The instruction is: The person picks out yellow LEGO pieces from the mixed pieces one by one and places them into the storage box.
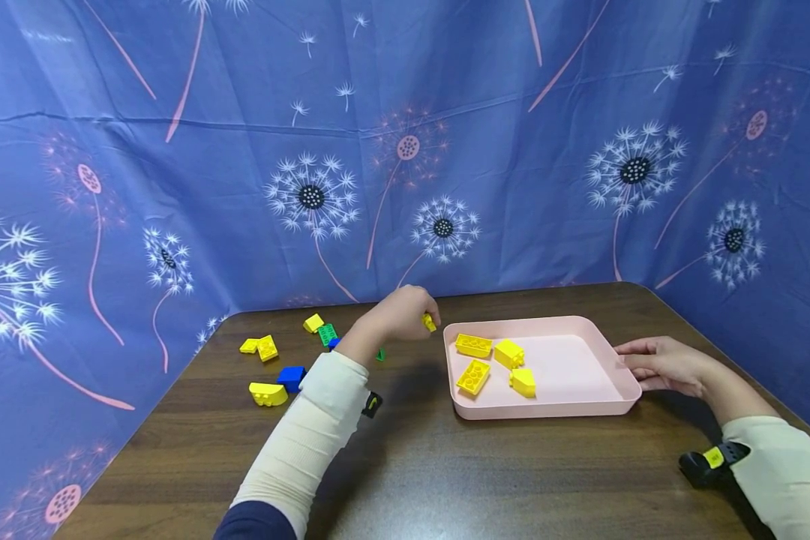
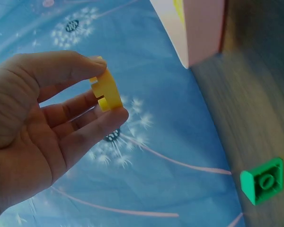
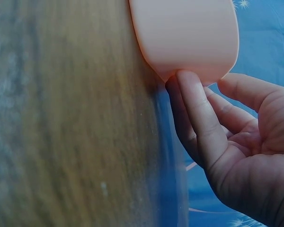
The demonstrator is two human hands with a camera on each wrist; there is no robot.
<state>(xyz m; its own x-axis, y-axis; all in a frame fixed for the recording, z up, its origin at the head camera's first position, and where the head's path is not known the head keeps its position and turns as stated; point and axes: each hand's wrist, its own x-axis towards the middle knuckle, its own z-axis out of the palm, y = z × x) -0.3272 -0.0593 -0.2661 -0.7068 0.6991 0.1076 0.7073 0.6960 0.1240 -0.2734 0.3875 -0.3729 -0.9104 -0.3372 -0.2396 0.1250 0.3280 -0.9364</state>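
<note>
Between thumb and fingertips my left hand (image 1: 408,313) pinches a small yellow toy brick (image 2: 110,87), held in the air just left of the pink tray (image 1: 560,410). In the left wrist view its studs face the palm. My right hand (image 1: 671,365) holds the tray's right end, with the thumb at the rim and fingers against the outer wall (image 3: 189,42). Inside the tray, toward its left side, lie several yellow bricks (image 1: 473,377). A green brick (image 2: 262,181) lies on the table below the left hand, mostly hidden by it in the head view.
On the table's left side are more yellow bricks (image 1: 268,394), a blue brick (image 1: 291,379) and another green brick (image 1: 327,334). Part of a second blue brick shows behind the left forearm. A blue dandelion-print cloth (image 1: 513,187) hangs behind the wooden table (image 1: 405,480).
</note>
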